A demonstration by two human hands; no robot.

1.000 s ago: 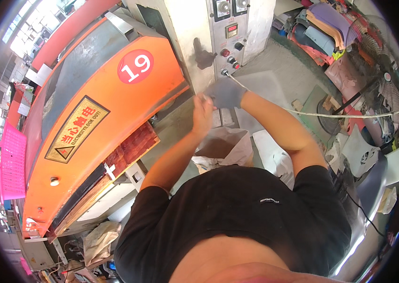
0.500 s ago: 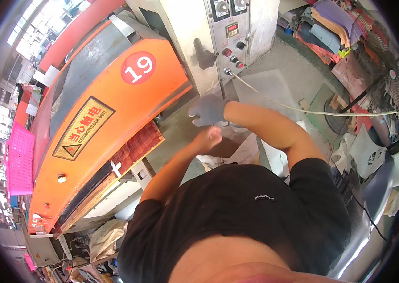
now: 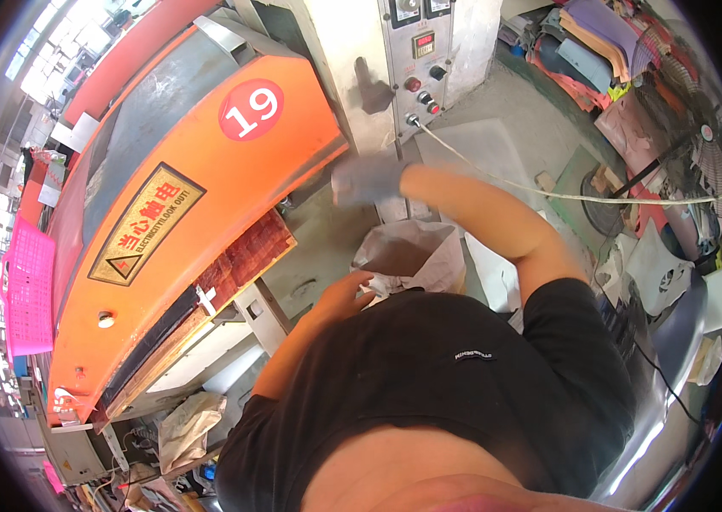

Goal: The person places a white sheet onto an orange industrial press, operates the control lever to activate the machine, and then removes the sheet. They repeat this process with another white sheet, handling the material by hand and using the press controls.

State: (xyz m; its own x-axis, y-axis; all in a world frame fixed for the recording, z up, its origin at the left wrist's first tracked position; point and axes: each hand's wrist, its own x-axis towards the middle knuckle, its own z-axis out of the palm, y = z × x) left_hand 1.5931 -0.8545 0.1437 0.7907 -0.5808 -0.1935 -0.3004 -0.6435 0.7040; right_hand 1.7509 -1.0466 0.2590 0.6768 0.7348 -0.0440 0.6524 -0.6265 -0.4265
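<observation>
Far left, see a curved orange machine cover. Next, find the bare left hand, fingers loosely bent, seemingly empty; then the grey-gloved right hand, farther out, too blurred to tell clenched from loose. Further right, see a crumpled, whitish, open-topped, paper-like bag before the black-shirted torso; cannot tell if touched. Looks light, soft, easily torn; best held at the rim.

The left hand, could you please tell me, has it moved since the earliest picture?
Yes: the left hand has moved back toward the person's body, farther from the control panel.
</observation>
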